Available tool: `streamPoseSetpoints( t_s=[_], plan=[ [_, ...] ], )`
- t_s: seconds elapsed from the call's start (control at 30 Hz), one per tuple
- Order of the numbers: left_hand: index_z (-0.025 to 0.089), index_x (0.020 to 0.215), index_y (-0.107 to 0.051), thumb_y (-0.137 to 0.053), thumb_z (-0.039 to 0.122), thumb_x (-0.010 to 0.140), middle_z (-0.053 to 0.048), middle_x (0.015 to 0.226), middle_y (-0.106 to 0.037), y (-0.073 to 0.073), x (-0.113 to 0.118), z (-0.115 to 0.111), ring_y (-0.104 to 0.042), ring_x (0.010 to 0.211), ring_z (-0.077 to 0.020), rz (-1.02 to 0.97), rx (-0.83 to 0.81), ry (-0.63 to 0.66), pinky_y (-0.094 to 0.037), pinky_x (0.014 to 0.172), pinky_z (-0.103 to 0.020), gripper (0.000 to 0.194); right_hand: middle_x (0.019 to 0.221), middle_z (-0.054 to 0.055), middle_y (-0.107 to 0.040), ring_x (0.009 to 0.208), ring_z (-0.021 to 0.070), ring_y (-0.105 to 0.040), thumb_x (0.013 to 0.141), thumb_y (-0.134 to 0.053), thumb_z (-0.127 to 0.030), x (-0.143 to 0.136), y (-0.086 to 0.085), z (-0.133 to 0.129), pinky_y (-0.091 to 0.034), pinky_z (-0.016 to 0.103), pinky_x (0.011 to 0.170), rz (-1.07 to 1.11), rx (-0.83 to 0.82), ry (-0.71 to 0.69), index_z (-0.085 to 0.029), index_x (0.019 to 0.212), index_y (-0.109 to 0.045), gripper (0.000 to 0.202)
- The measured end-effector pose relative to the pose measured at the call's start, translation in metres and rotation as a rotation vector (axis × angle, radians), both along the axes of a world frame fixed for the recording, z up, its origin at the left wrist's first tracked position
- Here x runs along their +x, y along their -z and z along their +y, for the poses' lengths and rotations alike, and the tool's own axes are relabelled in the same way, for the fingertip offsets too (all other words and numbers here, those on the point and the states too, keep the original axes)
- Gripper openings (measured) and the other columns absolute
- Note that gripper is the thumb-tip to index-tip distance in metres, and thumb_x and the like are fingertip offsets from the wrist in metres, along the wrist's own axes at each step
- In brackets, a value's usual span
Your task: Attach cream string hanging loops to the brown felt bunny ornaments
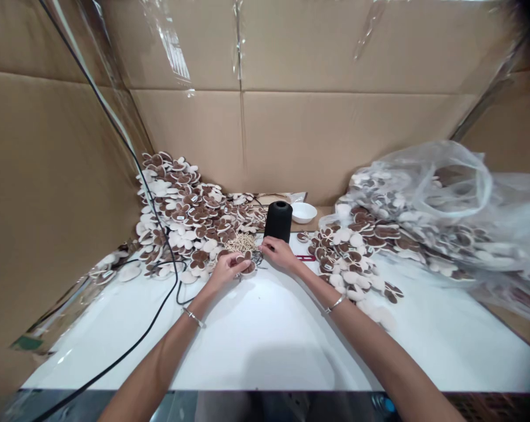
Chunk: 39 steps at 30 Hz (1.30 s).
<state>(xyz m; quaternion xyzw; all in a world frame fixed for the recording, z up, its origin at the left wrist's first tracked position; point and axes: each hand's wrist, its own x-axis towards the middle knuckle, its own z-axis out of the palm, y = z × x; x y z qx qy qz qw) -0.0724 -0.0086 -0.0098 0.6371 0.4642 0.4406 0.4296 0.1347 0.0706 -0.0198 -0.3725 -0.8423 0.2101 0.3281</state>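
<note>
My left hand (228, 271) is closed on a brown flower-shaped felt piece (249, 265) with a pale edge, held just above the white table. Beside it, my right hand (279, 253) has its fingers pinched together near a small dark tangle (256, 257); what is between those fingertips is too small to make out. Directly behind the right hand stands a black cylinder (279, 219). A heap of thin beige strips (242, 241) lies just beyond the left hand. A red tool (306, 258) lies partly hidden behind my right wrist.
Brown and white flower pieces form a tall pile (190, 205) on the left and another (348, 258) on the right, partly under a clear plastic bag (453, 181). A white bowl (304, 213) stands at the back. A black cable (159, 310) crosses the left side. Cardboard walls (300, 140) enclose the table.
</note>
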Motion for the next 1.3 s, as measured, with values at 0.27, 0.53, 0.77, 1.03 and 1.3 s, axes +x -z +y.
streamPoseSetpoints(
  t_s=[0.27, 0.53, 0.77, 1.03, 1.3],
  plan=[
    [0.014, 0.073, -0.061, -0.067, 0.043, 0.079, 0.000, 0.066, -0.055, 0.006, -0.003, 0.000, -0.049, 0.062, -0.0123, -0.005, 0.003, -0.008, -0.035, 0.059, -0.024, 0.031, 0.095, 0.004, -0.065, 0.078, 0.0155, -0.059, 0.093, -0.042, -0.040, 0.031, -0.017, -0.012, -0.044, 0.024, 0.067, 0.207, -0.221, -0.039, -0.018, 0.107, -0.057, 0.029],
    [0.014, 0.074, -0.060, -0.066, 0.045, 0.079, 0.000, 0.068, -0.055, 0.013, -0.001, 0.000, -0.050, 0.064, -0.0131, -0.035, 0.054, -0.082, -0.038, 0.058, -0.024, 0.032, 0.110, 0.017, -0.063, 0.111, 0.0325, -0.055, 0.080, -0.053, -0.013, 0.068, -0.037, -0.037, -0.044, 0.037, 0.085, -0.837, -0.013, 0.314, -0.016, 0.108, -0.063, 0.030],
    [0.014, 0.079, -0.063, -0.066, 0.045, 0.079, -0.002, 0.072, -0.060, 0.014, -0.002, 0.000, -0.053, 0.066, -0.0139, 0.006, 0.041, -0.092, -0.039, 0.059, -0.024, 0.031, 0.107, 0.023, -0.064, 0.094, 0.0333, -0.065, 0.075, -0.057, -0.008, 0.061, -0.036, -0.031, -0.047, 0.039, 0.078, -0.915, -0.151, 0.244, -0.010, 0.123, -0.054, 0.048],
    [0.013, 0.082, -0.069, -0.073, 0.043, 0.073, -0.007, 0.079, -0.070, 0.014, 0.002, 0.002, -0.062, 0.073, -0.0185, -0.080, -0.026, -0.070, -0.045, 0.067, -0.028, 0.031, 0.098, 0.007, -0.067, 0.083, 0.0183, -0.061, 0.092, -0.040, -0.024, 0.039, -0.044, -0.049, -0.044, 0.025, 0.072, -0.471, -0.309, 0.073, -0.015, 0.106, -0.058, 0.025],
    [0.015, 0.068, -0.068, -0.082, 0.036, 0.060, -0.004, 0.065, -0.069, 0.001, 0.014, -0.009, -0.061, 0.060, -0.0160, -0.199, -0.117, -0.071, -0.045, 0.059, -0.026, 0.027, 0.070, 0.002, -0.053, 0.072, 0.0167, -0.050, 0.097, -0.025, -0.022, -0.001, -0.044, -0.066, -0.041, 0.029, 0.075, -0.143, -0.408, -0.060, -0.019, 0.070, -0.046, 0.035]
  ],
)
